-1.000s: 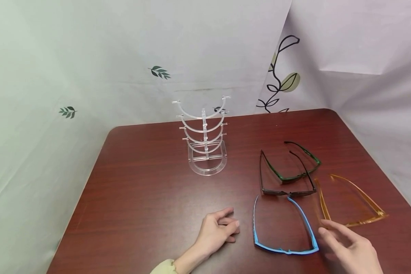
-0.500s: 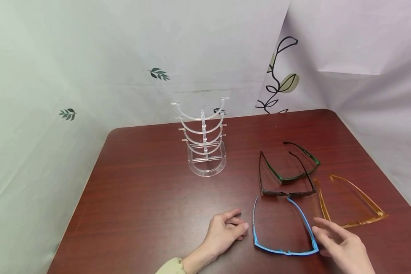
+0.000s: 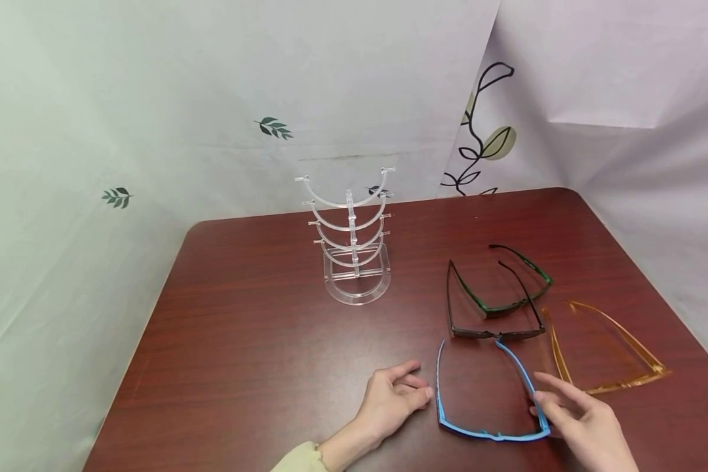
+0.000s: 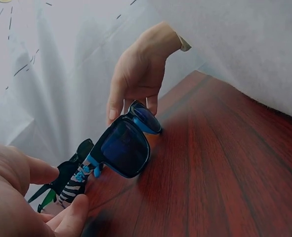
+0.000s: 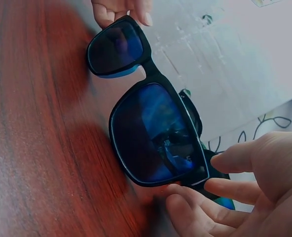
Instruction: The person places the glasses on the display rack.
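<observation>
Sunglasses (image 3: 498, 436) with a blue inner frame, black front and dark bluish lenses stand on the table, arms unfolded to the back. My right hand (image 3: 590, 423) holds their right arm near the hinge; thumb and fingers lie on both sides of it, as the right wrist view shows at the hinge of the sunglasses (image 5: 150, 133). My left hand (image 3: 392, 400) is at their left arm, thumb and fingers apart. In the left wrist view, a zebra-striped arm (image 4: 76, 185) of the sunglasses lies just past the left fingertips.
Black sunglasses (image 3: 495, 334) stand just behind the blue pair, overlapping green-framed glasses (image 3: 507, 307). Amber glasses (image 3: 631, 380) lie to the right, close to my right hand. A clear tiered eyewear stand (image 3: 354, 249) is at the back middle of the table (image 3: 242, 314).
My right hand has moved left from the amber glasses to the right arm of the blue sunglasses. My left hand has moved right toward their left arm. The glasses stay in place.
</observation>
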`<state>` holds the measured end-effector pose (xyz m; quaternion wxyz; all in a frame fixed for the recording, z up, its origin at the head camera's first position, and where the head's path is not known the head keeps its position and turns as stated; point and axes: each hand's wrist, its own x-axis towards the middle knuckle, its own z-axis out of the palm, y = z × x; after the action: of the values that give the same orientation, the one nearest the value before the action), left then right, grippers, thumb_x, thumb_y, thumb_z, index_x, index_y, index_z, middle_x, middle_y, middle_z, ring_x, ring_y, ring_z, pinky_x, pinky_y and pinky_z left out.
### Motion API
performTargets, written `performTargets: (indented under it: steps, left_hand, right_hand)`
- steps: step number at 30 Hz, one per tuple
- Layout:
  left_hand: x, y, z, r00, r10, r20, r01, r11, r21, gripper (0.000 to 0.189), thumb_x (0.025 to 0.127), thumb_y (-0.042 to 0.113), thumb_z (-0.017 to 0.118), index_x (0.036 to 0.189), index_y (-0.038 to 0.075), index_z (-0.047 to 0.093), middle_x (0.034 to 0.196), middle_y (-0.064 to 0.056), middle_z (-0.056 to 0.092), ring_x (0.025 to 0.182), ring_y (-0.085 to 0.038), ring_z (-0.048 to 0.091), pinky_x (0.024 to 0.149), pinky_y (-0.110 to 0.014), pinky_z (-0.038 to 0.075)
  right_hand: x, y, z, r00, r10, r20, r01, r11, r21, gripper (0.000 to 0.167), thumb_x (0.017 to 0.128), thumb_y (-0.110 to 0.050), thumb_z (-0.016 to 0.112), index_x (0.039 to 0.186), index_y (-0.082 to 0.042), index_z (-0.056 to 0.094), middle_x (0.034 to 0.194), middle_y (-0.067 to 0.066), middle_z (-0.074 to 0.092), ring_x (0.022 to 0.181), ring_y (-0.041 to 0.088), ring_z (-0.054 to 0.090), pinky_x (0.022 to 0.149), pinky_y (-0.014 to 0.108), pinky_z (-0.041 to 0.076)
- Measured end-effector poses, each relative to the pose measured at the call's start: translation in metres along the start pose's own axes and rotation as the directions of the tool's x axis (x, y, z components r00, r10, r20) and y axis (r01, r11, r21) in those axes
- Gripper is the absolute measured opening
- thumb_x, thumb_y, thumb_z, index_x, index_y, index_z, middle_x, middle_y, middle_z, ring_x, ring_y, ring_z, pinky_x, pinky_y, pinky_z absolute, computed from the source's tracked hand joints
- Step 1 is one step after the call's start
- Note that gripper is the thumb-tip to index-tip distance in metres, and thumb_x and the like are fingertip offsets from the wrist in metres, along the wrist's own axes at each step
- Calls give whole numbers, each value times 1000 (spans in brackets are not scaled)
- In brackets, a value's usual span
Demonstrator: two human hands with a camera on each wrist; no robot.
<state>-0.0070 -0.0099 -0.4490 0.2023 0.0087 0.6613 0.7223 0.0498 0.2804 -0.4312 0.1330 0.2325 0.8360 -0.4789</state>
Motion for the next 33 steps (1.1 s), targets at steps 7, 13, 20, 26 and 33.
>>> performTargets:
  steps: [7, 13, 20, 26, 33]
  left_hand:
    - [2, -3, 2, 1000, 3, 22, -2, 1000, -23, 52, 80, -10, 72, 129, -16, 56, 86, -10, 70, 72, -29, 71, 64, -22, 57]
    - [3, -4, 3, 999, -3, 32, 4, 999, -36, 51, 80, -12, 71, 128, -17, 56, 85, -10, 70, 72, -34, 71, 66, -30, 60]
    - [2, -4, 7, 999, -21, 34, 23, 998, -52, 50, 79, -12, 72, 127, -17, 57, 82, -9, 70, 68, -29, 70, 64, -31, 61]
    - [3, -7, 11, 999, -36, 34, 39, 997, -70, 49, 79, -11, 73, 126, -15, 59, 79, -9, 68, 70, -36, 70, 63, -34, 61]
    - [3, -7, 15, 997, -68, 40, 72, 989, -132, 50, 78, -16, 71, 126, -14, 59, 78, -7, 65, 66, -17, 67, 64, -34, 61]
  right_hand:
    - [0, 1, 4, 998, -54, -20, 54, 998, 11, 51, 100, -22, 64, 142, 3, 51, 98, 8, 75, 83, 7, 70, 66, 23, 53]
    - [0, 1, 9, 995, -84, -47, 87, 993, 79, 46, 100, -12, 62, 140, 7, 52, 93, 11, 74, 79, 13, 71, 66, 25, 57]
    - [1, 3, 14, 993, -101, -62, 110, 983, 148, 43, 99, -3, 59, 138, 11, 50, 91, 15, 73, 73, 20, 71, 63, 32, 60]
    - [2, 5, 15, 989, -127, -77, 136, 981, 136, 41, 98, -2, 59, 137, 11, 52, 91, 14, 73, 71, 21, 71, 63, 31, 60]
    - [3, 5, 15, 987, -136, -85, 146, 983, 115, 41, 98, -4, 61, 136, 10, 53, 91, 13, 73, 72, 18, 70, 64, 29, 59]
